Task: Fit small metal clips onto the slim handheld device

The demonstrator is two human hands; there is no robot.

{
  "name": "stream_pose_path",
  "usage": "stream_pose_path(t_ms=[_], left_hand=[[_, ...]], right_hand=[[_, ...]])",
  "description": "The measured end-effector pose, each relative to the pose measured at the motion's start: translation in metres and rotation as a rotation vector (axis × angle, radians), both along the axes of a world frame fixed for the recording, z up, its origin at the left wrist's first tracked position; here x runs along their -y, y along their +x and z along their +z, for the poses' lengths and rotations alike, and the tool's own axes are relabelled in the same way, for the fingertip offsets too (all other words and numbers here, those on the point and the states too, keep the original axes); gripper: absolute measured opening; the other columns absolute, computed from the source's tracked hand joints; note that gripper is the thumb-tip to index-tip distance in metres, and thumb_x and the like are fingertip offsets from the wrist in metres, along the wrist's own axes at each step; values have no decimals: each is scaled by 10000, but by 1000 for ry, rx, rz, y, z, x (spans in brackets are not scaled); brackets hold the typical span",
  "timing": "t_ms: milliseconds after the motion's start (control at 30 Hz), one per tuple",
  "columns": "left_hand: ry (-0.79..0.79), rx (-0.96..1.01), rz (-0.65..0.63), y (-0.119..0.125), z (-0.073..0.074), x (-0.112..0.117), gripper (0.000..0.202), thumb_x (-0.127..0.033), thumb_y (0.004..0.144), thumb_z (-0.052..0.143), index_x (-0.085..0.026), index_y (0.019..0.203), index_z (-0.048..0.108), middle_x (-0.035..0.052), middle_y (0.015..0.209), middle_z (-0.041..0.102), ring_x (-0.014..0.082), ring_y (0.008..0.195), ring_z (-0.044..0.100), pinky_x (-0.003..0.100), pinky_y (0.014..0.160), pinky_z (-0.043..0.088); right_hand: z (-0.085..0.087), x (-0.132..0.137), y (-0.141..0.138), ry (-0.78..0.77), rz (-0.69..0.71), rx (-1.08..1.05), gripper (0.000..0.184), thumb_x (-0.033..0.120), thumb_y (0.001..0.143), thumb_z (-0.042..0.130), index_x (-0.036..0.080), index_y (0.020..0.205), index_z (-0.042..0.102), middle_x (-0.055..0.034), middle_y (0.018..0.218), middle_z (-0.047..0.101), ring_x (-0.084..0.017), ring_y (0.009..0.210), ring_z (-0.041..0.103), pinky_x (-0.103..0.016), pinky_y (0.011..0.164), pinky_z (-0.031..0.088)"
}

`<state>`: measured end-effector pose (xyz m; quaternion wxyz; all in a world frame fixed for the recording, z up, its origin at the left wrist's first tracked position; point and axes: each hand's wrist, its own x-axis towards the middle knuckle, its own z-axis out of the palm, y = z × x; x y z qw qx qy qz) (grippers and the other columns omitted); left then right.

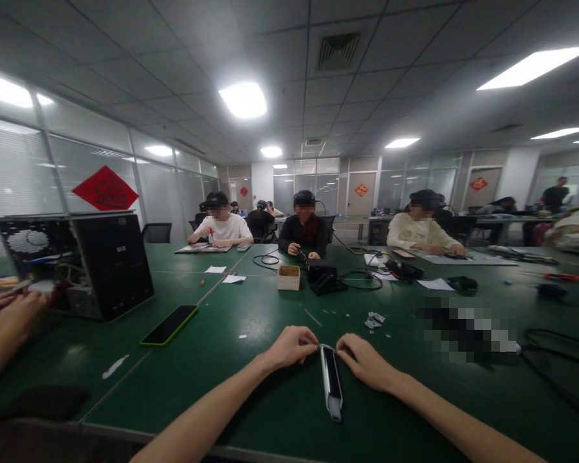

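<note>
On the green table in front of me lies a slim, pen-shaped device (332,379) with a white body, a long black face and a grey tip pointing towards me. My left hand (293,346) rests at the left of its far end, fingers bent and pressed together. On the opposite side is my right hand (361,360), its fingers curled in close to the same end. The fingertips of both hands are right by the device's edges; anything small pinched in them is too small to make out.
A phone with a lime-green edge (170,326) lies to the left, before an open black computer case (110,263) where another person's hands (22,315) work. Ahead stand a small wooden box (288,278) and a black device (324,276). Small scraps (375,319) and cables (560,360) lie rightward.
</note>
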<state>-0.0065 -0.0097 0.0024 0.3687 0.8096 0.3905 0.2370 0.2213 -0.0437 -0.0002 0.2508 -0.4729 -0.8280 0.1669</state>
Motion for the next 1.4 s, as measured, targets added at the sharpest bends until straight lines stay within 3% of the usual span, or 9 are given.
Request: stream_pose_path(t_ms=[267,433,500,600,667,733,867,1100,1400], left_hand=[[340,-137,80,-2,4,-5,230,-297,857,517,-182,972,680,19,889,697,125,699,592,216,694,449],[378,-213,95,-4,10,-9,236,-295,855,510,-190,968,689,19,931,697,158,777,611,242,734,454],[384,-223,91,-3,12,-8,237,-295,856,509,-187,977,682,20,949,691,158,781,609,244,736,456],[397,-243,102,-2,13,-8,234,-291,854,511,-182,975,679,25,942,692,157,767,605,248,733,458],[396,-256,102,-1,12,-9,234,-297,855,512,-181,973,678,26,942,693,156,758,605,247,724,461],[394,-257,95,-1,11,-11,235,-304,857,512,-182,971,677,25,942,693,153,753,605,245,720,464],[384,-244,79,-2,8,-14,249,-317,860,504,-190,992,674,19,947,689,153,761,607,247,721,469],[395,-240,77,-5,2,-14,232,-311,866,514,-198,987,675,7,941,683,140,773,604,222,713,453],[373,-259,58,-5,5,-7,235,-292,877,498,-191,1014,660,13,952,667,138,806,591,226,738,440]], right_hand=[[0,-31,-2,78,108,94,184,277,883,457,151,915,586,-66,904,585,-165,810,530,-288,738,443],[12,-41,9,163,93,211,310,416,879,474,165,1027,580,-83,1001,589,-198,916,526,-319,820,414],[22,-51,36,185,-98,270,394,465,887,438,151,1095,557,-112,1071,569,-229,985,510,-357,868,384],[31,-72,99,154,-620,437,460,437,867,474,73,1144,528,-207,1179,496,-318,1103,440,-442,904,333],[32,-88,145,66,-957,532,573,432,802,579,23,1194,495,-253,1228,442,-364,1146,398,-462,905,322],[29,-100,182,-55,-1131,599,703,441,713,677,-9,1218,483,-265,1236,427,-376,1156,388,-452,906,327],[21,-112,212,-253,-1158,574,689,449,697,663,53,1237,505,-230,1249,428,-358,1159,399,-431,858,376],[6,-120,205,-181,-1226,589,790,519,679,647,26,1268,463,-260,1267,394,-379,1157,386,-510,828,376],[6,-118,210,-165,-1162,534,644,449,696,624,74,1212,531,-275,1272,418,-409,1154,404,-540,794,364]])
